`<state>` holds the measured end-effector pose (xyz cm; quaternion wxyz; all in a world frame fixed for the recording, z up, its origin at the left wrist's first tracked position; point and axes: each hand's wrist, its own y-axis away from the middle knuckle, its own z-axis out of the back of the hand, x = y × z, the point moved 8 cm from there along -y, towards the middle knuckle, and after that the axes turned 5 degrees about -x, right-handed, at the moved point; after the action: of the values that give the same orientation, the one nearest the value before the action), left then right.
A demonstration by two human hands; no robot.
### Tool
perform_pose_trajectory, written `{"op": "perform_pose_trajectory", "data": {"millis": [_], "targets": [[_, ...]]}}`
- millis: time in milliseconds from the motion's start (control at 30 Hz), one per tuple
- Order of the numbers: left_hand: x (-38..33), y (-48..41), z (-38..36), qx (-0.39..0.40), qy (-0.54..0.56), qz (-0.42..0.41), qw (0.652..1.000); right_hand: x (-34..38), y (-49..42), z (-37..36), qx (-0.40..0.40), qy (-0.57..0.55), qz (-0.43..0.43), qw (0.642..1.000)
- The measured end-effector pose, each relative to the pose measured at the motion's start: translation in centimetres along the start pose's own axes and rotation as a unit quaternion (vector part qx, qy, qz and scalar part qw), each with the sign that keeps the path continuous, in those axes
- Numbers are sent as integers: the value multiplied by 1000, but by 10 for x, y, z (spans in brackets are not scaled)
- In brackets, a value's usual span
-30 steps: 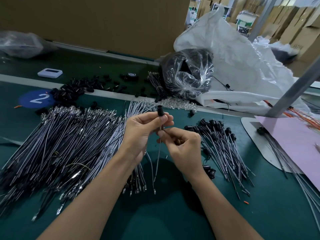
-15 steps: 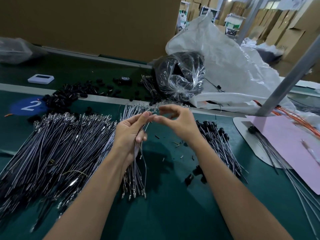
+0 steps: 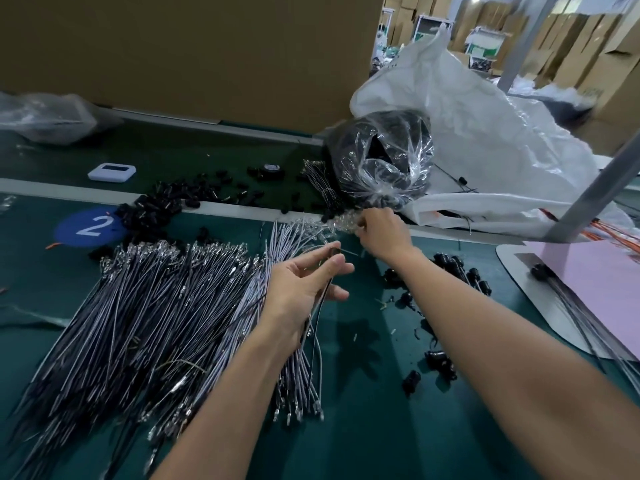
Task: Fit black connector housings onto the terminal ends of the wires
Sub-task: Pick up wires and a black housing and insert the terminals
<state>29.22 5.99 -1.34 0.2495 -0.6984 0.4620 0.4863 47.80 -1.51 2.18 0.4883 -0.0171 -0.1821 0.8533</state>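
Left hand (image 3: 304, 285) pinches one thin wire (image 3: 320, 299) between thumb and forefinger, the other fingers loose and apart. The terminal end (image 3: 349, 251) pokes out just past the fingertips toward the right wrist, and the tail hangs below the palm onto the small bundle (image 3: 298, 372). Right hand (image 3: 379, 232) is stretched out, fingertips in the heap of clear pieces (image 3: 337, 221) at the foot of the plastic bag (image 3: 381, 161). Those fingers curl down behind the knuckles, so I can't tell if they're clamped on anything or only raking. Risks:

1. The pinch on the wire looks light, so it could roll or slide between the fingers. Terminal orientation is then lost and a housing won't seat.
2. The exposed terminal sits close under the right wrist, so a careless pull-back could clip and bend it.
3. The hanging tail touches the bundle, so lifting it could snag neighbours and drag them along.
4. Blind picking could bring up two pieces or none. The loose black housings (image 3: 152, 209) are well to the left of both sets of fingers, with a few more (image 3: 440, 362) under the right forearm.
5. That forearm passes over the finished leads (image 3: 457, 268) and could sweep them.
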Motion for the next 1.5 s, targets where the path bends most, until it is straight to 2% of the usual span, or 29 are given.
{"op": "perform_pose_trajectory", "data": {"millis": [100, 267, 433, 500, 567, 633, 700, 767, 833, 967, 1200, 1500], "targets": [[2, 0, -4, 11, 8, 3, 1000, 4, -1, 2, 2, 29, 30, 999], [2, 1, -4, 12, -4, -2, 1000, 0, -6, -1, 51, -1, 20, 999], [1, 2, -6, 21, -6, -6, 1000, -3, -5, 8, 10, -7, 10, 1000], [2, 2, -7, 18, -4, -8, 1000, -6, 1, 17, -11, -72, 5, 997], [2, 2, -7, 13, 7, -10, 1000, -10, 19, 28, -12, -238, -24, 971], [3, 2, -8, 14, 11, -12, 1000, -10, 50, 42, -7, -409, -46, 911], [4, 3, -11, 19, -2, -14, 1000, -11, 81, 53, -10, -509, -49, 859], [4, 4, -15, 29, -20, -21, 999, -9, 104, 62, -20, -550, -46, 834], [3, 6, -19, 47, -41, -35, 997, -4, 116, 68, -34, -540, -32, 840], [1, 7, -23, 54, -91, -69, 992, -1, 127, 73, -51, -481, -5, 875], [0, 11, -28, 71, -136, -105, 983, -7, 138, 74, -54, -443, 11, 895], [1, 14, -33, 121, -127, -100, 979, -14, 138, 70, 28, -515, 13, 857]]}}
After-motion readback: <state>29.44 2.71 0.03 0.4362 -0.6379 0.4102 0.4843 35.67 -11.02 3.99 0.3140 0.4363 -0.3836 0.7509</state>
